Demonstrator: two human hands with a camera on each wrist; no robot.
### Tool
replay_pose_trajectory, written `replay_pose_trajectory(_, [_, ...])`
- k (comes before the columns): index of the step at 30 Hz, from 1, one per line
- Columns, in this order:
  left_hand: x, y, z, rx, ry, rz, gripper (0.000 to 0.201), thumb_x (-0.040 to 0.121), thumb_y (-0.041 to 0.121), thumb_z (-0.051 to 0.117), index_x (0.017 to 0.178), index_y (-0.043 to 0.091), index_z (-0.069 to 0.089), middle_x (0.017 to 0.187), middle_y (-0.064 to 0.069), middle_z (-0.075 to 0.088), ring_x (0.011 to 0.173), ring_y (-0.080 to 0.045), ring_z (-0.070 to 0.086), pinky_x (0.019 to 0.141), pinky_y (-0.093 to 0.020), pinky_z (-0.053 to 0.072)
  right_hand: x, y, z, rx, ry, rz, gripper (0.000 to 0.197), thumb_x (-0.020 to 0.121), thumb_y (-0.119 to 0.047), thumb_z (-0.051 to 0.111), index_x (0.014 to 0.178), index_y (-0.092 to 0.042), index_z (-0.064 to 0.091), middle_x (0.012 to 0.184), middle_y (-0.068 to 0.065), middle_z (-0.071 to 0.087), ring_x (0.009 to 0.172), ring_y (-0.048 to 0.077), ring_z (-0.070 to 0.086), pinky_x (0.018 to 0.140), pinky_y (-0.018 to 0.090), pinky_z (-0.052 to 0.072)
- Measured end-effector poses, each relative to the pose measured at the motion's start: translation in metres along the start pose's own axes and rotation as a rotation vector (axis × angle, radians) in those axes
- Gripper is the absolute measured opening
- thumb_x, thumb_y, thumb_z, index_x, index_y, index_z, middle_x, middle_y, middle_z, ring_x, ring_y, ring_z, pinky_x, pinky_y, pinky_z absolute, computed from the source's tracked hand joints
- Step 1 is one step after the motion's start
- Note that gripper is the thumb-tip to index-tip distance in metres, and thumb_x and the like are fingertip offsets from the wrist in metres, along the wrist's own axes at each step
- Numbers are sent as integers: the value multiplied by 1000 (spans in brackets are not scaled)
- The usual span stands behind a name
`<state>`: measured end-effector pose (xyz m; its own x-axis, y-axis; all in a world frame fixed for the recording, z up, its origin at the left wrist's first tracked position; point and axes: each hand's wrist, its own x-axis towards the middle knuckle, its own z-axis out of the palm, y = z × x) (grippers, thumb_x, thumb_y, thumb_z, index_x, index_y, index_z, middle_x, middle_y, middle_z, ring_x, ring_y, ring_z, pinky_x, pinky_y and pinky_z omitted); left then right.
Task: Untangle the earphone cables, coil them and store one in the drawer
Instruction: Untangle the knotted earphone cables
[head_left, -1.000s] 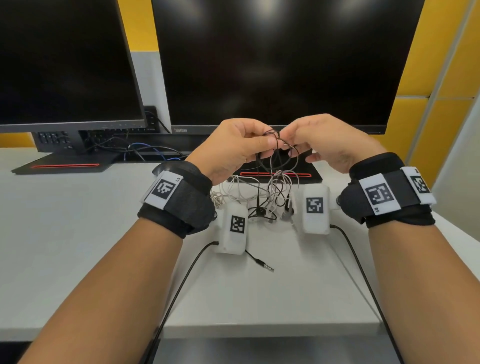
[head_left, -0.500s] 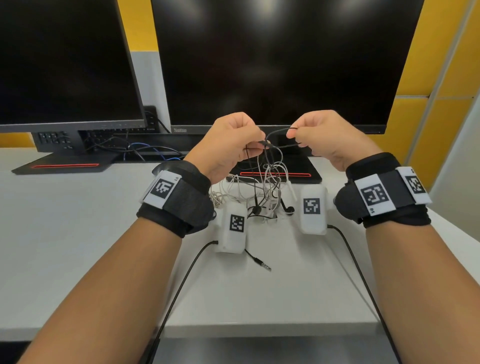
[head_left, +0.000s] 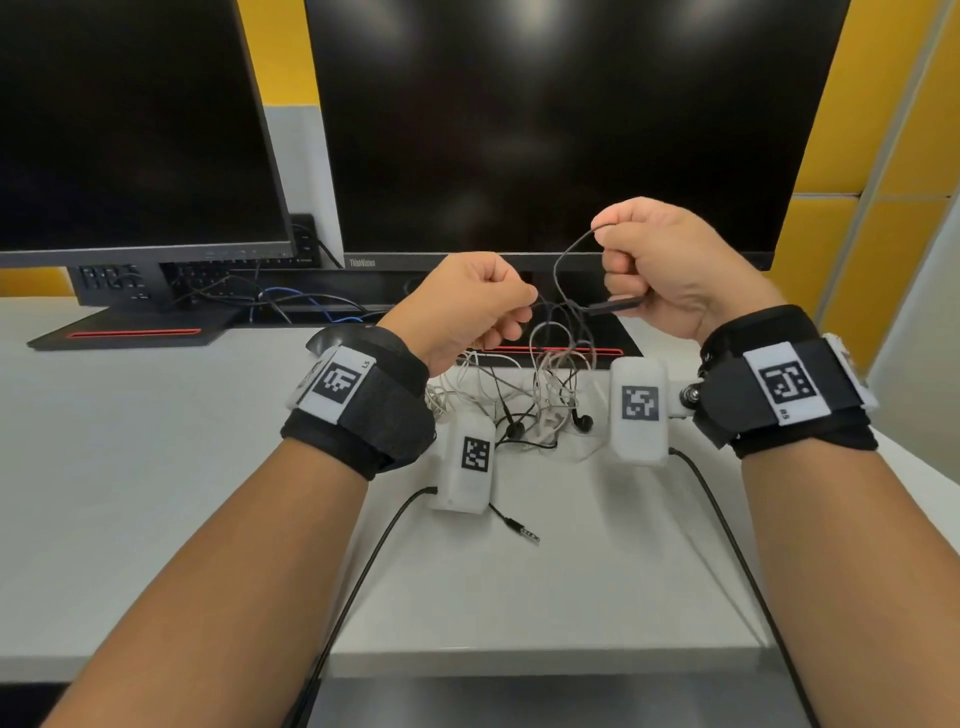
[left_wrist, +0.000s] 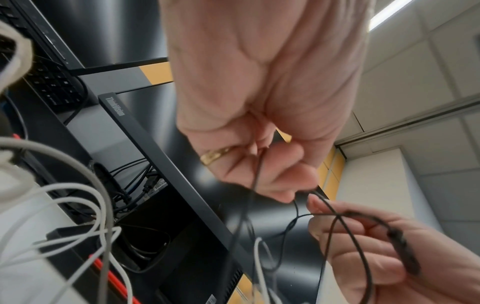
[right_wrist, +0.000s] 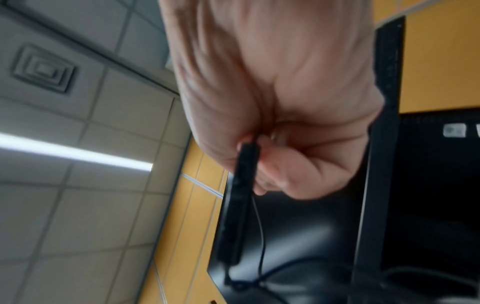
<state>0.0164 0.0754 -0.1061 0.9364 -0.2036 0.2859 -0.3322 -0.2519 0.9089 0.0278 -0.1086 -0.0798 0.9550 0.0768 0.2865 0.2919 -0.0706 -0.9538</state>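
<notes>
A black earphone cable (head_left: 563, 260) and a white earphone cable (head_left: 550, 374) hang tangled together above the white desk (head_left: 156, 467). My left hand (head_left: 483, 306) pinches a black strand (left_wrist: 257, 174) low on the left. My right hand (head_left: 670, 265), raised higher, grips a loop of the black cable and its inline remote (head_left: 615, 305), which also shows in the right wrist view (right_wrist: 239, 191). Black earbuds (head_left: 584, 422) and the jack plug (head_left: 524, 531) lie on the desk below. White strands (left_wrist: 98, 205) trail beneath the left hand. No drawer is in view.
Two dark monitors (head_left: 545, 119) stand at the back of the desk, with a keyboard and loose cables (head_left: 291, 304) under the left one. White tagged boxes (head_left: 638, 408) hang from both wrists, each trailing a black lead (head_left: 363, 571) toward me. Yellow wall panels (head_left: 883, 156) stand on the right.
My hands have pulled apart. The right hand rose up and to the right, drawing a black loop and the remote out of the tangle; the left hand stayed low.
</notes>
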Motion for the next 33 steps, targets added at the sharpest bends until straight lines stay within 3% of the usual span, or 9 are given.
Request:
replay_pose_trajectory(4, [2,1,-3,79,56,-15,15,94,11,56,80,16,55,69,1,60,47,-6,44,41,-17,34,-1,1,0,-109,-68,18,17,100,-16,43,92,-17,58,56,-2,43,42,8,29,40,21,26])
replay_pose_trajectory(8, [2,0,-4,143,46,-92,10,94,16,55,86,18,59,81,1,63,61,-10,54,52,-21,44,-4,-3,-3,-2,-151,65,49,104,-35,31,80,-8,65,60,8,59,36,8,27,36,19,21])
replay_pose_trajectory(15, [-4,4,1,185,-296,14,27,92,5,58,113,21,59,117,3,65,108,-10,60,95,-26,46,-11,-7,1,55,-220,27,67,102,-56,9,123,-24,64,109,8,74,40,11,31,42,24,36])
replay_pose_trajectory(20, [-7,3,2,239,-350,-23,11,98,20,54,103,18,64,81,1,66,77,-10,62,81,-30,49,-9,-6,0,150,-162,-21,64,101,-60,8,137,-34,53,136,1,60,52,17,53,54,31,51])
replay_pose_trajectory(22, [-6,4,0,255,-310,-22,18,99,25,50,97,20,67,74,4,58,67,-8,58,79,-31,51,-8,-7,0,219,-124,-23,63,101,-60,8,138,-34,51,142,1,51,79,28,72,65,37,58])
replay_pose_trajectory(25, [-7,6,0,252,-296,-54,35,102,37,40,94,23,70,70,4,52,63,-6,52,75,-29,49,-3,-6,-1,307,-51,-31,64,102,-58,11,137,-27,54,144,7,48,112,35,65,86,45,56])
replay_pose_trajectory(28, [-7,9,0,186,-274,-112,60,103,48,23,86,20,74,67,2,50,66,-11,50,76,-30,46,-4,-5,1,177,20,-57,58,102,-58,19,133,-27,57,142,4,51,125,28,54,103,49,44])
replay_pose_trajectory(31, [-6,8,-2,166,-230,-82,70,103,49,19,66,19,71,77,-3,59,79,-15,52,92,-38,44,-4,-6,6,-65,112,-63,42,102,-52,34,128,-29,55,136,-4,53,123,18,50,100,40,40])
replay_pose_trajectory(33, [-4,6,-4,129,-160,-61,69,104,44,21,57,18,64,82,2,66,91,-15,57,101,-41,40,-2,-4,7,-184,157,-107,20,100,-45,45,112,-34,56,116,-14,56,112,9,52,88,28,39])
